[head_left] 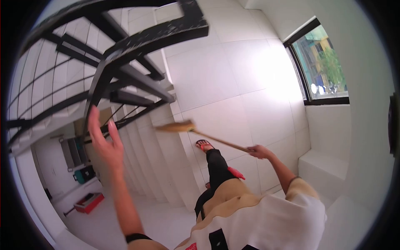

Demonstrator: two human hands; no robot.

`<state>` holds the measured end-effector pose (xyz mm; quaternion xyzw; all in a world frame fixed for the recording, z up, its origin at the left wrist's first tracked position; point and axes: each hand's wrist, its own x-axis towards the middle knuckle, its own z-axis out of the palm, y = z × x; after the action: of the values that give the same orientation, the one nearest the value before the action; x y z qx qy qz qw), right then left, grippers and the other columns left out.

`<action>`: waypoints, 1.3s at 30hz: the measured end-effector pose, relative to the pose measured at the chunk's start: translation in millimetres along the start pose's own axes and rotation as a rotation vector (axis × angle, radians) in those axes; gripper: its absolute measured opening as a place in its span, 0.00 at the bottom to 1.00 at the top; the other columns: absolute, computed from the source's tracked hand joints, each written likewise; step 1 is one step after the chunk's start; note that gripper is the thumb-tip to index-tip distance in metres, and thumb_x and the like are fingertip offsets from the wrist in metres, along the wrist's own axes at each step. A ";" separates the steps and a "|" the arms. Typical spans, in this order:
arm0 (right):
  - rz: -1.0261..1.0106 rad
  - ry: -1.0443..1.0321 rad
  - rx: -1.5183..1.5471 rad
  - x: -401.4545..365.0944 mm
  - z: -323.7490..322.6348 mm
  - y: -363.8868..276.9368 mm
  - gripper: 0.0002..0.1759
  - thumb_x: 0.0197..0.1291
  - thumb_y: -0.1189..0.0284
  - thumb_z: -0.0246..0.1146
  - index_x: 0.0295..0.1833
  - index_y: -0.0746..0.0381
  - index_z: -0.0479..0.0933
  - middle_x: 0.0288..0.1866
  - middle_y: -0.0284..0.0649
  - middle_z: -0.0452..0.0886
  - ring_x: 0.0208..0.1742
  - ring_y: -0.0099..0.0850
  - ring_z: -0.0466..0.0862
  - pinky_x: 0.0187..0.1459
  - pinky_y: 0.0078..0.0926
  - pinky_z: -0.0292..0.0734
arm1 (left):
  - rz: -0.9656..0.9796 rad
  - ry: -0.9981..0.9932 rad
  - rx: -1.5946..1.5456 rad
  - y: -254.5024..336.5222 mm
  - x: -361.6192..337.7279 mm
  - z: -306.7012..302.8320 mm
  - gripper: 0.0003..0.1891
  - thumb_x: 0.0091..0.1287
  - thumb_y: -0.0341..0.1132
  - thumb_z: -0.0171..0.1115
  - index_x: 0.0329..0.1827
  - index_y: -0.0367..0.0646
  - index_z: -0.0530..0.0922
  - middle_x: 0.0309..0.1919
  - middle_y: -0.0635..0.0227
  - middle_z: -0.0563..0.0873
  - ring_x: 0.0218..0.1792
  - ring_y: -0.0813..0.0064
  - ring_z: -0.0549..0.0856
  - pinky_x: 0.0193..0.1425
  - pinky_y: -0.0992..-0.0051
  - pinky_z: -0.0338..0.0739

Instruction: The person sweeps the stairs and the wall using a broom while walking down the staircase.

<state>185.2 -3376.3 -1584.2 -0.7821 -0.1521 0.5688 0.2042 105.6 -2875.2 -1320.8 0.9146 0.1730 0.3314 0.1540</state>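
My right hand (259,151) is closed round the end of the long wooden handle of a broom (218,140). The broom's tan head (177,126) points left, over the edge of the top stair. My left hand (106,139) is raised beside the black metal railing (98,85), its fingers apart and holding nothing. Whether its fingertips touch the rail cannot be made out. My foot in a sandal (204,145) stands on the tiled landing just below the broom head.
White stairs (143,158) descend on the left beside the railing. Lower down lie a red box (89,203) and a teal and black item (84,174). A black-framed window (323,62) is at the upper right, above a white ledge (323,168).
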 end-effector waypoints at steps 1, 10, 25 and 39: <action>0.103 0.140 0.101 -14.9 -5.2 36.6 0.19 0.55 0.64 0.56 0.54 0.54 0.73 0.17 0.33 0.71 0.13 0.21 0.69 0.16 0.20 0.68 | 0.187 0.037 0.065 4.3 37.7 18.3 0.21 0.62 0.33 0.52 0.58 0.36 0.64 0.55 0.55 0.70 0.55 0.59 0.71 0.56 0.68 0.64; 0.700 1.007 0.534 31.1 47.3 252.2 0.10 0.59 0.72 0.48 0.27 0.64 0.64 0.14 0.43 0.68 0.10 0.33 0.70 0.09 0.32 0.61 | 0.566 -0.364 0.325 -14.0 176.0 93.7 0.28 0.56 0.50 0.56 0.50 0.35 0.65 0.41 0.51 0.70 0.43 0.51 0.71 0.46 0.61 0.65; 0.342 0.978 0.924 389.7 -280.1 168.1 0.05 0.49 0.77 0.54 0.25 0.66 0.67 0.15 0.40 0.72 0.14 0.30 0.75 0.12 0.29 0.68 | 0.401 -0.732 0.302 -48.3 191.0 89.0 0.45 0.52 0.71 0.42 0.46 0.26 0.62 0.34 0.57 0.67 0.33 0.66 0.69 0.38 0.70 0.65; -0.121 0.672 -0.361 477.7 -199.7 -0.7 0.17 0.53 0.74 0.44 0.49 0.63 0.67 0.34 0.56 0.77 0.35 0.52 0.78 0.34 0.49 0.74 | 0.312 -0.688 0.290 -53.5 185.7 83.0 0.50 0.49 0.73 0.43 0.54 0.27 0.60 0.43 0.53 0.70 0.44 0.63 0.72 0.50 0.73 0.64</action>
<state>521.8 -3180.4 -1925.3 -0.9379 -0.2202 0.2315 0.1351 282.6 -2763.6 -1300.1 0.9997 0.0156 -0.0027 0.0202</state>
